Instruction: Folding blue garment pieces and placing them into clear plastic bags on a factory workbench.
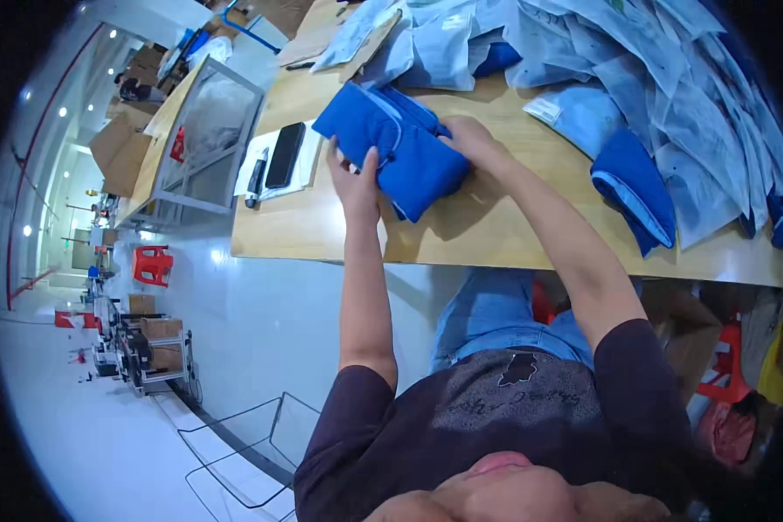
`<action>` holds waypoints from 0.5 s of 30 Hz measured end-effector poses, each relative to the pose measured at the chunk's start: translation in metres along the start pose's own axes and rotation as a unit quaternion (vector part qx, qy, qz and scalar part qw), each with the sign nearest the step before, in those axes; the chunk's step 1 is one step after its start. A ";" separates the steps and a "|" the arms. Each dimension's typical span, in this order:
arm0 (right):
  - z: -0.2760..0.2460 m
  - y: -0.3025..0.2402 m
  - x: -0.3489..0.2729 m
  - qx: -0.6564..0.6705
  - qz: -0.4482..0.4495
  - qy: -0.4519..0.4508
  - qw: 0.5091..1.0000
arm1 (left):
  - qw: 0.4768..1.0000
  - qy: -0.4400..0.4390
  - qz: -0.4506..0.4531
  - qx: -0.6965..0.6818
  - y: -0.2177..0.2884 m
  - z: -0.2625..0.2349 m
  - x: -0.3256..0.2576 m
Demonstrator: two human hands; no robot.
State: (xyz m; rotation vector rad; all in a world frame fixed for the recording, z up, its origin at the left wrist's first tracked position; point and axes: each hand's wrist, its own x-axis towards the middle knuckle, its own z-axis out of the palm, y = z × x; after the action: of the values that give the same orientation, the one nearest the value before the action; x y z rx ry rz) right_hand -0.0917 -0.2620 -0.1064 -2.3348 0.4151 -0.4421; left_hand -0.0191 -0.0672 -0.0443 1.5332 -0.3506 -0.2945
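A folded blue garment (400, 148) lies on the wooden table (496, 230) in front of me. My left hand (354, 178) grips its left edge, thumb on top of the fabric. My right hand (476, 143) holds the garment's right side, with the fingers pressed into the cloth. Both forearms reach up from my dark-shirted body at the bottom of the picture.
A second folded blue garment (637, 187) lies to the right, beside a heap of clear-bagged garments (670, 78). A black phone (284, 155) and a pen (257, 178) rest on white papers to the left. A wire-frame cart (209, 139), a red stool (152, 264) and cardboard boxes (120, 150) stand beyond.
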 end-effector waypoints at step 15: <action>0.061 -0.005 0.031 0.125 -0.071 0.061 0.988 | 0.910 -0.047 0.262 0.316 -0.069 0.000 0.065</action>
State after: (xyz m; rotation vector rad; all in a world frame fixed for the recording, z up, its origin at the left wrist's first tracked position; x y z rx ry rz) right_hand -0.0377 -0.2353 -0.1382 -2.1062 0.2363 -0.6685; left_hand 0.0423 -0.0947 -0.1109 1.9804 -0.9864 0.1979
